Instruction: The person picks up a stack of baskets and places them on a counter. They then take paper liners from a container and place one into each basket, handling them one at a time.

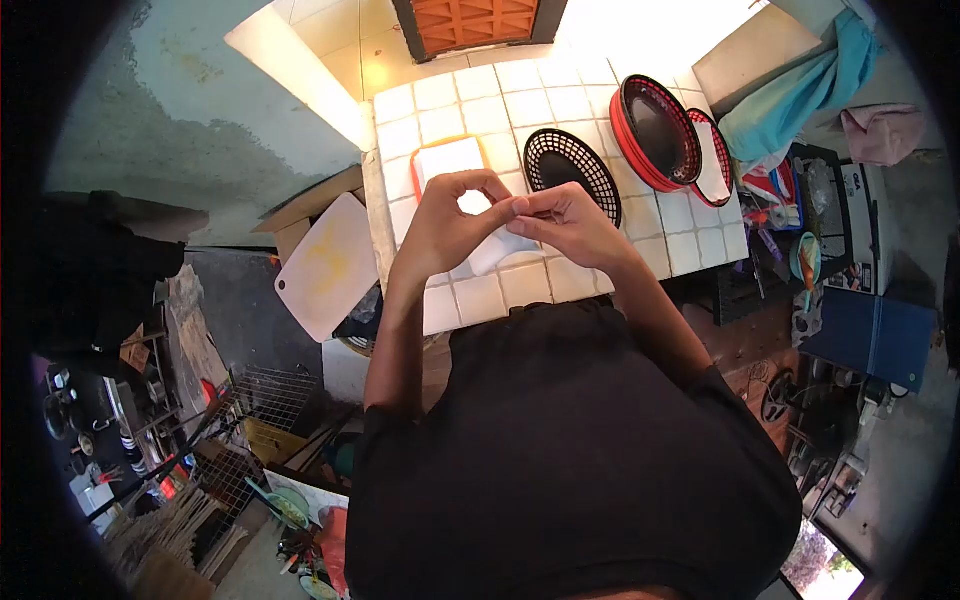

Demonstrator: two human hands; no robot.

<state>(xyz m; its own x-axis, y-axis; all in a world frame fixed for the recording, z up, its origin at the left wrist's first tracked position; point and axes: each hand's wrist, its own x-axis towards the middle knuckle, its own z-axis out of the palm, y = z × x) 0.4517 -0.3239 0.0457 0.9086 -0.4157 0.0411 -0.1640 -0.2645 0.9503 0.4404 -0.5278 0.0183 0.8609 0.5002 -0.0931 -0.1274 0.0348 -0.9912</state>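
Over the tiled counter, my left hand (448, 225) and my right hand (578, 232) meet, thumbs and fingertips pinched together. Whatever lies between the fingertips is too small or hidden to make out. Below them, partly covered by the hands, a white thin sheet or bag (492, 256) rests on the tiles. Just behind my left hand is an orange-rimmed tray (484, 146) with white paper (447, 157) in it. A black oval plastic basket (560, 160) sits behind my right hand, partly covered by it.
Stacked red and black oval baskets (655, 135) stand at the counter's right, beside a red basket (722, 150) holding white paper. A stained white cutting board (325, 270) leans at the counter's left. Teal cloth (810, 90) hangs at the right. The tiled counter (480, 300) ends near my body.
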